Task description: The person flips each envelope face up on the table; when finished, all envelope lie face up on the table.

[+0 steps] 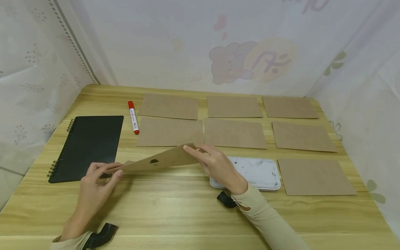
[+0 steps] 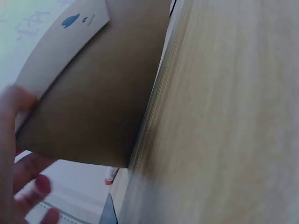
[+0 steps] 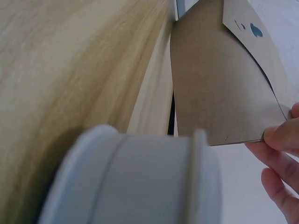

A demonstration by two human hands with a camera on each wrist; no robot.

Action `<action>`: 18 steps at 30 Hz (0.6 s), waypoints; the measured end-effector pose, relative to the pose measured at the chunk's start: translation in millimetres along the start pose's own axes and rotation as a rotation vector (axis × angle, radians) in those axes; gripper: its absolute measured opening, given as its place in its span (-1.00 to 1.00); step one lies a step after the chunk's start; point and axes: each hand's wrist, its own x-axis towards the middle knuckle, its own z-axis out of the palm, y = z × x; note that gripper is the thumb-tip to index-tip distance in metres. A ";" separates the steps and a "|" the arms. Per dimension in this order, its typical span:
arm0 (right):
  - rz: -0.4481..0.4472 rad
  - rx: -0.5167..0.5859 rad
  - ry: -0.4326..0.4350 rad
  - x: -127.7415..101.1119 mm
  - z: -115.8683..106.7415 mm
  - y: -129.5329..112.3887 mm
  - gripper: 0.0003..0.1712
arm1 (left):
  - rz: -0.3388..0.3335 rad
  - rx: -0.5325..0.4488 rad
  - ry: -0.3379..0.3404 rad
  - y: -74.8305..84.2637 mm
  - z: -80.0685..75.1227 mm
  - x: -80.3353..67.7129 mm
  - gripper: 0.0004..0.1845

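A brown paper envelope (image 1: 172,158) is held up over the table by both hands, its pointed flap side showing a small dark hat print. The left hand (image 1: 95,184) pinches its left end between thumb and fingers. At the other end, the right hand (image 1: 217,165) grips the upper edge with thumb and fingertips. In the left wrist view the envelope (image 2: 103,93) hangs tilted, its lower edge close to the tabletop. The right wrist view shows the thumb of the right hand (image 3: 282,149) on a corner of the envelope (image 3: 215,84).
Several brown paper rectangles (image 1: 234,133) lie in rows across the back and right of the table. A white flat case (image 1: 254,173) with dark specks sits under the right wrist. On the left are a black spiral notebook (image 1: 97,142) and a red-capped marker (image 1: 133,117).
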 end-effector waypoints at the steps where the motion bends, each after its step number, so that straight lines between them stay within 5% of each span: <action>1: 0.002 0.005 0.010 0.3 0.3 0.2 -0.44 | 0.015 0.007 0.040 -0.5 0.8 0.6 -0.77; 8: 0.074 0.055 0.040 0.8 2.1 -1.0 -0.48 | 0.074 -0.010 0.248 -5.1 5.5 5.3 -0.36; 13: 0.101 0.051 0.014 1.5 4.7 -3.7 -0.50 | 0.088 0.014 0.278 -7.3 8.0 5.1 -0.34; 18: 0.128 -0.031 -0.030 0.7 5.7 -5.4 -0.52 | 0.179 0.082 0.237 -6.5 10.0 9.4 -0.41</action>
